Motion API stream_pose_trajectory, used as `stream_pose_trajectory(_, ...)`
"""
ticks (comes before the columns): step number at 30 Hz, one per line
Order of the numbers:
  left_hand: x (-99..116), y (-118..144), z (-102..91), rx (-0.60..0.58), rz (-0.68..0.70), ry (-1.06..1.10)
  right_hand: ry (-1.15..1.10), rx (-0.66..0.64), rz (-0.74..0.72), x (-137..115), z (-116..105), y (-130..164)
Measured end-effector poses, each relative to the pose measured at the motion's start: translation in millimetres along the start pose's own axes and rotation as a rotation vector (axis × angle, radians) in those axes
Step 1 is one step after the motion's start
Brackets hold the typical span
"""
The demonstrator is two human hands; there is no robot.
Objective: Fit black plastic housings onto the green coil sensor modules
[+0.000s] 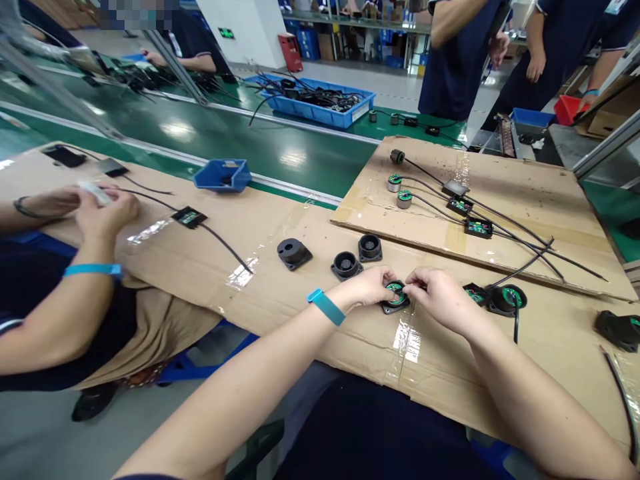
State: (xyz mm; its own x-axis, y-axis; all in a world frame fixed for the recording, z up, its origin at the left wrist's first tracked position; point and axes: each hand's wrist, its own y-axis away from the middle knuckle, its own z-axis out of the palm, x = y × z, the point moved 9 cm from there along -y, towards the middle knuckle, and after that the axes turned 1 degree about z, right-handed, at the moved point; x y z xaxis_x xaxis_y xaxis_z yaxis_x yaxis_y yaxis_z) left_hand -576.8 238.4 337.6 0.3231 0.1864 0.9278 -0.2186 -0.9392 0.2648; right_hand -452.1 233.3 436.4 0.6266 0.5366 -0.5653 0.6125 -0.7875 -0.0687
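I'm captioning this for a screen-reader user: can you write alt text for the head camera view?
Both hands, left hand and right hand, pinch a black round housing with a green board on a cardboard-covered bench. Two empty black housings sit just beyond; a co-worker's hands work at the left.

Cardboard-covered bench (310,313) with black housings (294,253), wired circuit boards (479,228).

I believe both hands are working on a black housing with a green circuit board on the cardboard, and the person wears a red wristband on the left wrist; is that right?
Not quite: in the head view the wristband on the left wrist is blue, not red. The rest holds: the left hand and right hand both touch the black housing with a green circuit board on the cardboard.
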Motion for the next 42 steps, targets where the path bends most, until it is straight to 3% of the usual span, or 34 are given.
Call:
stream_pose_trajectory(4,1,0,0.6,0.027,0.016,-0.041,0.026,0.029,0.005,3,7,10)
stream_pose_trajectory(9,-7,10,-0.4,0.024,0.056,0.178,-0.028,0.117,0.067,15,18,15)
stream_pose_trajectory(13,-9,36,-5.8,0.148,0.23,0.263,-0.01,0.153,-0.154,-8,26,24)
stream_pose_trajectory(17,-6,64,-3.8,0.352,0.41,0.057,0.188,0.14,-0.219,-15,40,30)
stream_pose_trajectory(22,5,76,8.7,0.433,0.58,-0.241,0.283,0.116,-0.261,-7,55,26)
stream_pose_trajectory(33,2,76,8.5,0.467,0.598,-0.284,0.29,0.187,-0.369,-4,61,29)
stream_pose_trajectory(42,2,75,9.6,0.455,0.611,-0.291,0.298,0.228,-0.348,-3,62,32)
